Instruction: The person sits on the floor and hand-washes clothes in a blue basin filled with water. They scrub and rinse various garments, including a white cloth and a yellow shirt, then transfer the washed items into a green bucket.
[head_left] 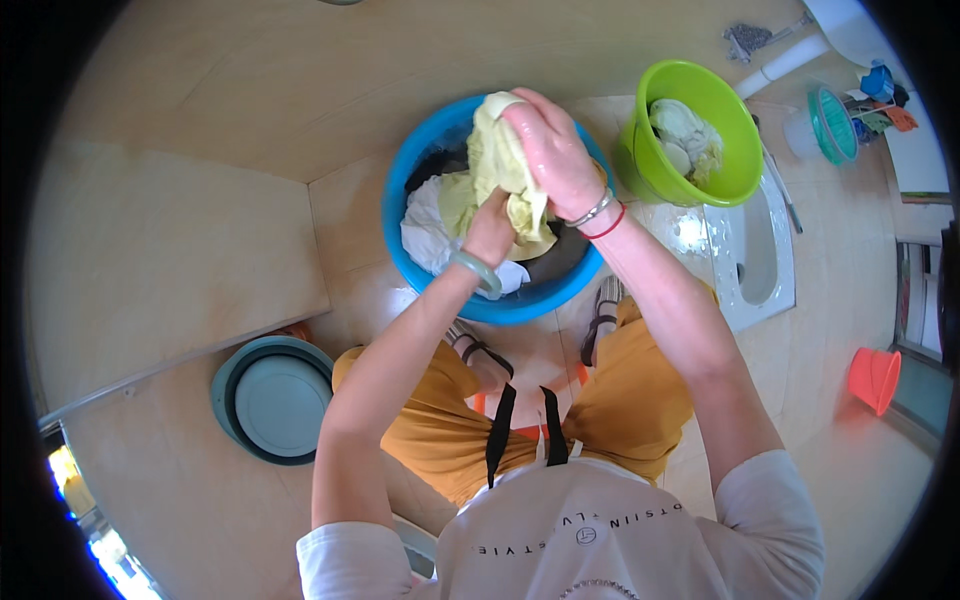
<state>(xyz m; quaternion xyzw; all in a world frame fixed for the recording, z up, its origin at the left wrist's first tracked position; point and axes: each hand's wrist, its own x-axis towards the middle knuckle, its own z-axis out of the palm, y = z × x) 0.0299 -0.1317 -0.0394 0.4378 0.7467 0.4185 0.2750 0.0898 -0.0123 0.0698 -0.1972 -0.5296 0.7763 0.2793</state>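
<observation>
A wet, pale yellow garment (492, 150) is bunched up over a round blue basin (397, 215). My right hand (556, 158) grips its upper right side, thumb and fingers pressed against the cloth. Lower down, my left hand (490, 230) is closed on the same cloth, its fingers partly hidden in the folds. Part of the yellow fabric hangs down into the basin. Beneath it lie a white garment (424, 228) at the left and dark cloth (560, 258) at the right.
A green bucket (742, 150) holding white and yellowish cloth stands at the right, beside a white squat toilet (752, 280). A grey-green basin (284, 405) sits at the lower left. Farther right are a small red bucket (874, 380) and a teal-rimmed container (832, 125).
</observation>
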